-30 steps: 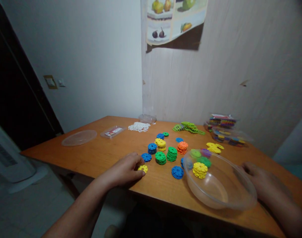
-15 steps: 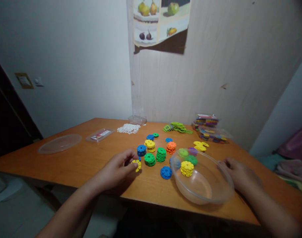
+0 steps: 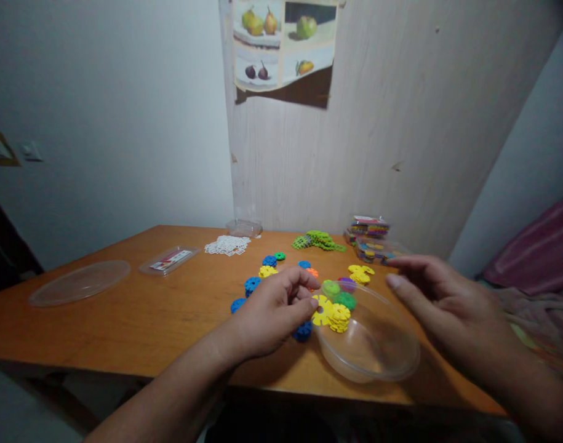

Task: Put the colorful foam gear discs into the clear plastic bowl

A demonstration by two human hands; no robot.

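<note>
My left hand pinches a yellow notched plastic disc between thumb and fingers, at the left rim of a clear plastic bowl. A stack of yellow discs shows in the bowl's left part, right beside the held disc. My right hand hovers over the bowl's right side, fingers apart and nothing in them. Blue discs, a yellow stack and an orange stack stand behind my left hand, partly covered by it. Another blue stack sits below its fingers.
Green stacks and purple discs lie by the bowl's far rim. Farther back are loose yellow discs, light-green pieces, white pieces and filled clear boxes. Two clear lids, round and labelled, lie left.
My left hand has moved right with the yellow disc, from the table to the bowl's rim. My right hand has come off the bowl's right side and risen, fingers opened. The view has shifted slightly right.
</note>
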